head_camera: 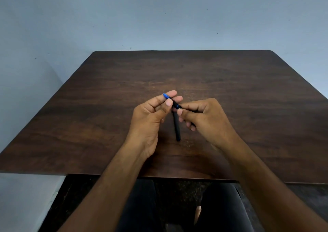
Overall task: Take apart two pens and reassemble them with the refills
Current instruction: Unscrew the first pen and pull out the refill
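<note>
A dark pen with a blue tip (166, 96) is held above the middle of the brown table (248, 98), its tip pointing up and to the left. My left hand (152, 118) pinches its blue tip end between thumb and fingers. My right hand (204, 118) grips the dark barrel just behind that. A second black pen (177, 127) lies on the table below and between the two hands, running toward me. My fingers hide most of the held pen's barrel.
The table stands against a pale blue wall (159, 18). Its near edge runs just above my knees in dark trousers (221, 210). Bare wood lies to the left and right of my hands.
</note>
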### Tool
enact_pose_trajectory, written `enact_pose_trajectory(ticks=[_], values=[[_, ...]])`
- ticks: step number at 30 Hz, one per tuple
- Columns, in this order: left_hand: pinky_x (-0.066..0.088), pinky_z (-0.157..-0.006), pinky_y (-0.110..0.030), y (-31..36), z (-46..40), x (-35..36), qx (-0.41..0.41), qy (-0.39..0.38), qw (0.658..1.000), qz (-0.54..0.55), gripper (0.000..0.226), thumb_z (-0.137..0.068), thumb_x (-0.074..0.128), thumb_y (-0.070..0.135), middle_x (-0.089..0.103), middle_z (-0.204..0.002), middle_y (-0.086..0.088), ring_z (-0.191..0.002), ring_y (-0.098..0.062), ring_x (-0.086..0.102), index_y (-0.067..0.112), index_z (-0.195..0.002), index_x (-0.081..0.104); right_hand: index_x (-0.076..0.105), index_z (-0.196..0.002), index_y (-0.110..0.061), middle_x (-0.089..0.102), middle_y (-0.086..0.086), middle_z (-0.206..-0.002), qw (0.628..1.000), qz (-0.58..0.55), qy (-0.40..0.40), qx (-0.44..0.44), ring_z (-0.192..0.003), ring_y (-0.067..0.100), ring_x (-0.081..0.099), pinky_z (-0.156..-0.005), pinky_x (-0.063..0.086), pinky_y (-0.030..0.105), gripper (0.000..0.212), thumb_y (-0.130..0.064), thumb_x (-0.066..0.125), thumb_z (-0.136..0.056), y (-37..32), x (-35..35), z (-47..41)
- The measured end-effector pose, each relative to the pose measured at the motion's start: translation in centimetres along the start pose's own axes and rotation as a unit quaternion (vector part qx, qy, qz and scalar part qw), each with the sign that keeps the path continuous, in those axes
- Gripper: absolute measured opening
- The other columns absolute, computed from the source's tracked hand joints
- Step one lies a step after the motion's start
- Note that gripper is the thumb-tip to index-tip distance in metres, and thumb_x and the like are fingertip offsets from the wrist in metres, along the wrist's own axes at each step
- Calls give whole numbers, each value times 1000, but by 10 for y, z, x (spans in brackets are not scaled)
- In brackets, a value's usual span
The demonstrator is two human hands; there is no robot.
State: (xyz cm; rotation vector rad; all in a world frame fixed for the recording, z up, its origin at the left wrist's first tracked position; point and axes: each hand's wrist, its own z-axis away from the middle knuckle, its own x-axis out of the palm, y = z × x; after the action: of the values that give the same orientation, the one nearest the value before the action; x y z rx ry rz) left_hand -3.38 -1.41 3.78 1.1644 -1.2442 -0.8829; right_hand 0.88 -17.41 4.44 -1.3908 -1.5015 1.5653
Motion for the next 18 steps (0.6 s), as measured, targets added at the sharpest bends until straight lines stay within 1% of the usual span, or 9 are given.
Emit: enact_pose_trajectory(ticks=[3, 6, 8, 11, 13, 14, 16, 17, 18], values=[[40, -69, -25, -2, -1, 1, -1, 39, 999, 13, 27, -84, 72, 24, 77, -106, -5, -92, -6, 68, 14, -109, 74, 82, -89, -19, 74, 8, -71, 1000, -17, -2, 2, -57, 11, 59, -56, 46, 25, 15, -16, 69, -94, 0, 2, 2], [38, -72, -30, -4, -4, 2, -8, 77, 997, 18, 29, -72, 79, 31, 77, -102, -5, -94, -8, 69, 13, -95, 78, 82, -90, -23, 75, 4, -71, 1000, -15, -6, 3, -57, 7, 59, -55, 45, 20, 16, -15, 69, -94, 1, 3, 3], [37, -70, -30, -5, -6, 2, -13, 95, 995, 19, 29, -66, 82, 33, 78, -97, -6, -87, -8, 67, 14, -88, 78, 82, -90, -23, 75, 3, -71, 1000, -14, -6, 4, -57, 7, 59, -55, 45, 20, 15, -15, 70, -94, 1, 3, 2], [37, -66, -28, -5, -7, 6, -7, 107, 994, 28, 42, -60, 85, 38, 76, -83, -5, -67, -6, 58, 7, -87, 74, 82, -90, -22, 74, 2, -70, 1000, -13, -4, 5, -57, 8, 59, -55, 45, 22, 14, -15, 70, -93, 2, 3, 2], [39, -74, -29, -4, -6, 8, 6, 96, 995, 22, 50, -60, 83, 42, 75, -77, 2, -62, -1, 59, 6, -93, 72, 82, -91, -21, 74, 4, -69, 1000, -13, -5, 3, -56, 8, 59, -55, 45, 22, 14, -16, 70, -93, 2, 3, 2], [39, -77, -29, -4, -6, 8, 10, 81, 997, 17, 49, -65, 80, 43, 76, -81, 5, -66, 0, 62, 9, -98, 72, 82, -91, -20, 74, 5, -69, 1000, -12, -5, 2, -56, 9, 59, -55, 45, 23, 13, -17, 69, -93, 2, 3, 1], [38, -76, -29, -3, -4, 5, 9, 36, 999, 6, 42, -80, 71, 40, 76, -105, 4, -86, -4, 65, 16, -114, 70, 82, -90, -18, 73, 9, -69, 1000, -6, -4, 1, -57, 10, 59, -56, 45, 25, 13, -18, 69, -93, 3, 2, 1], [38, -75, -29, -3, -3, 3, 8, 17, 1000, 0, 38, -87, 67, 36, 74, -114, 3, -93, -6, 65, 19, -120, 68, 81, -90, -18, 73, 9, -69, 1000, -3, -2, 2, -57, 10, 59, -57, 45, 26, 13, -18, 69, -93, 4, 1, 0], [37, -75, -30, -3, -2, 0, 8, 6, 1000, -4, 33, -91, 63, 31, 73, -117, 1, -97, -7, 64, 20, -122, 68, 82, -90, -18, 73, 7, -69, 1000, -1, 0, 4, -57, 9, 59, -57, 45, 26, 13, -18, 69, -93, 4, 1, 0]])
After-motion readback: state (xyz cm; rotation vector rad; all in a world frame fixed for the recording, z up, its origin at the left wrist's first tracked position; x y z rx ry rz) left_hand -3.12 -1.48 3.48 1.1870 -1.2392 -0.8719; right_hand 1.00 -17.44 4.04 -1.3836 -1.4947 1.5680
